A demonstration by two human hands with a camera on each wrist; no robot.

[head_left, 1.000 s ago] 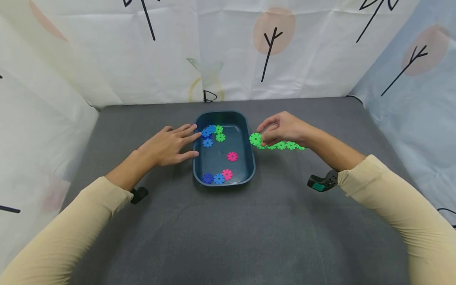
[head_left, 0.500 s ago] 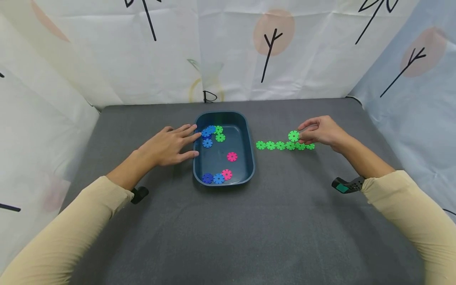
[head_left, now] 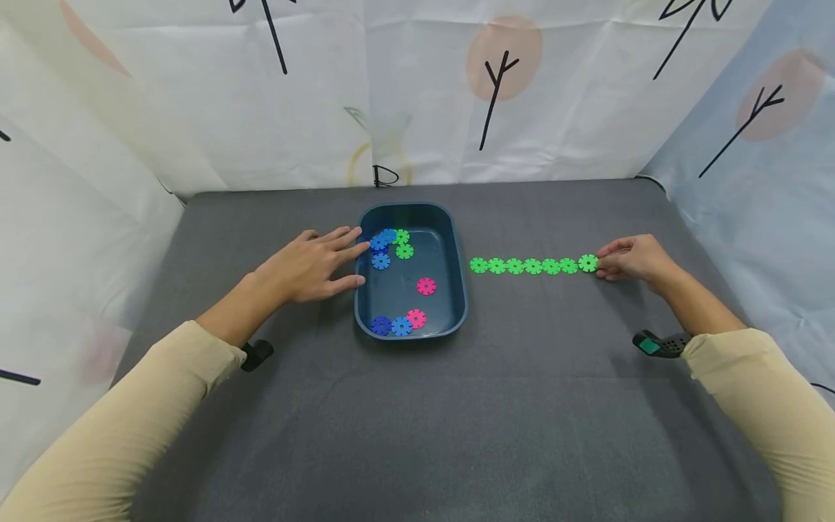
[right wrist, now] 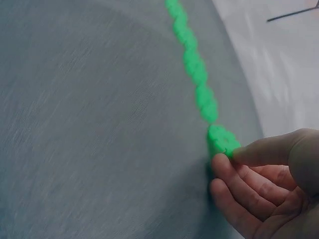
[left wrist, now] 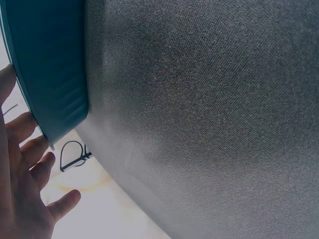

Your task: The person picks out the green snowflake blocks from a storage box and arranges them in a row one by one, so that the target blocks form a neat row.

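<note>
My right hand (head_left: 633, 259) pinches a green notched disc (head_left: 588, 263) between thumb and fingers at the right end of a row of green discs (head_left: 514, 266). In the right wrist view that held disc (right wrist: 223, 141) is slightly tilted, close to the end of the row. My left hand (head_left: 312, 266) rests with spread, fairly straight fingers on the left rim of a dark blue tray (head_left: 457, 290). The left wrist view shows its fingers (left wrist: 35, 149) touching the tray's edge.
Inside the tray lie blue discs (head_left: 381, 261), green discs (head_left: 404, 251), pink discs (head_left: 426, 286) and a dark blue disc (head_left: 381, 325). A grey cloth-covered table (head_left: 417, 420) spreads beneath. Printed white cloth (head_left: 424, 87) hangs behind and at both sides.
My right hand has moved right along the row with the green disc, then down to the row's right end. My left hand has stayed on the tray rim.
</note>
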